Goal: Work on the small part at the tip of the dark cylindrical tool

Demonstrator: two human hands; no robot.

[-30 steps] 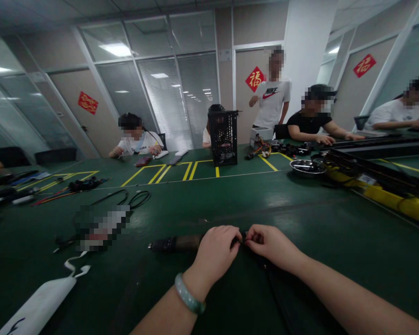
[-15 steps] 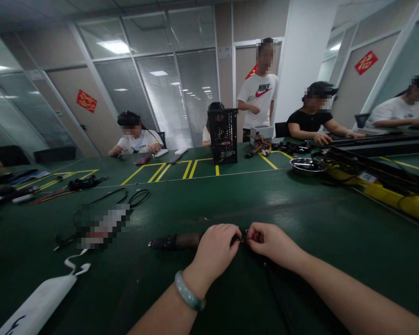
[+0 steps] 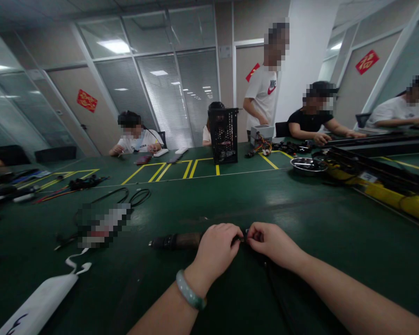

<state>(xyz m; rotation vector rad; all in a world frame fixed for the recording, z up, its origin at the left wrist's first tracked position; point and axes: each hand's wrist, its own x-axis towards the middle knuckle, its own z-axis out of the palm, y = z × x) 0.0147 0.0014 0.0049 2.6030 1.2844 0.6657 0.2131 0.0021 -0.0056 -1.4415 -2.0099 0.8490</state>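
Left hand (image 3: pixel 219 249): grip closed round screwdriver (image 3: pixel 178 241), tabletop (image 3: pixel 153 293) beneath. Right hand (image 3: pixel 274 243): grip narrow, pinching small dark piece (image 3: pixel 246 233) at screwdriver's rear end, details hidden.

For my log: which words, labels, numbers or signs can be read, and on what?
"NIKE": standing person's white T-shirt
"福": red diamond paper sign, right
Too blurred: red diamond paper sign, left; lettering, left seated person's white T-shirt
Too small: white rectangular label, right
Cut off, unreadable: black handwriting, white flat pouch
Partly hidden: red paper sign, middle
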